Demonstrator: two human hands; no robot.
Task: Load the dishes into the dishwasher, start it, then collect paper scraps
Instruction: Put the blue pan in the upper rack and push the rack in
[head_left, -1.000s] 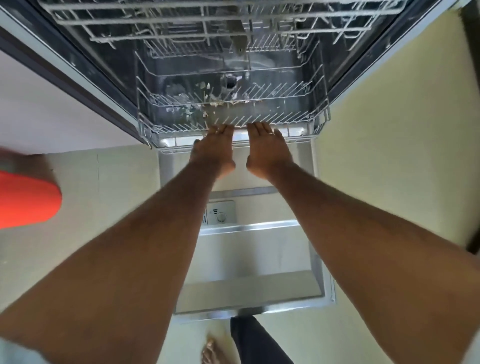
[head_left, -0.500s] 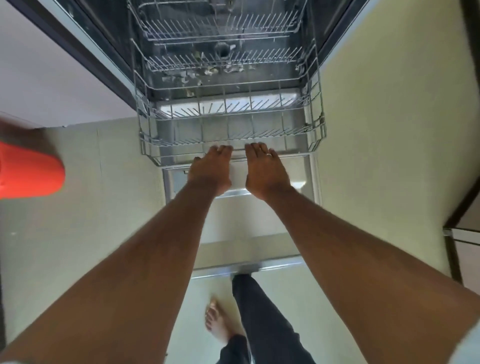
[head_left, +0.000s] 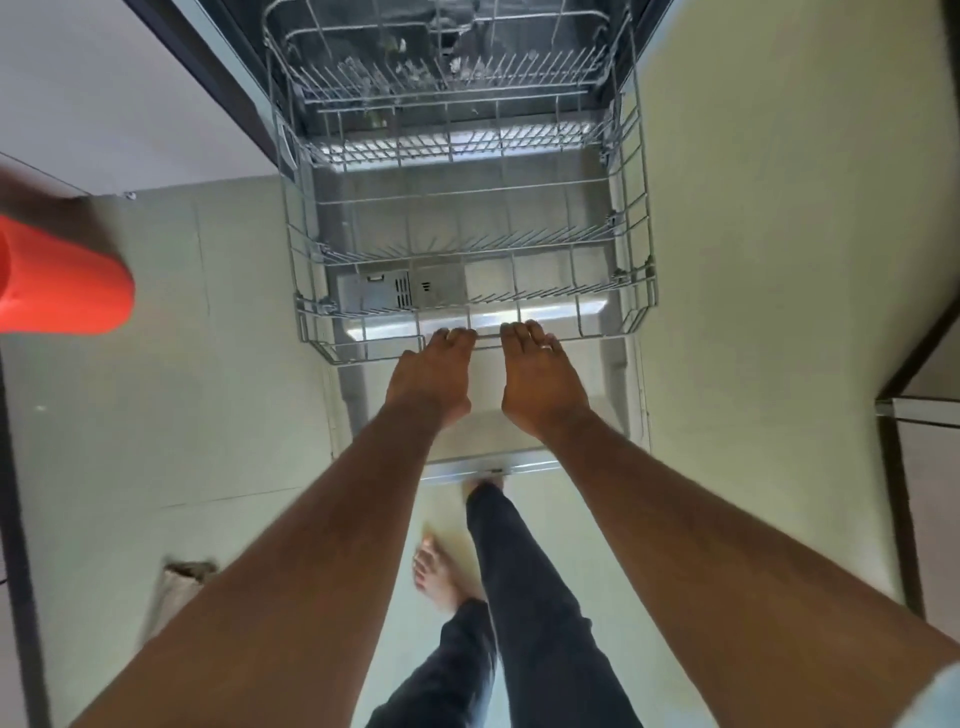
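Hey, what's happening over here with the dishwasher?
A person is standing at an open dishwasher, with the left hand and right hand both gripping the front rim of the lower rack. The rack sits pulled out over the lowered door and has no dishes in it. Bits of debris lie on the dishwasher floor behind it. A red cup shows at the left edge.

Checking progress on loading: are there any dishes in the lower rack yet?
No, the lower rack holds no dishes; both the left hand and right hand grip its front rim.
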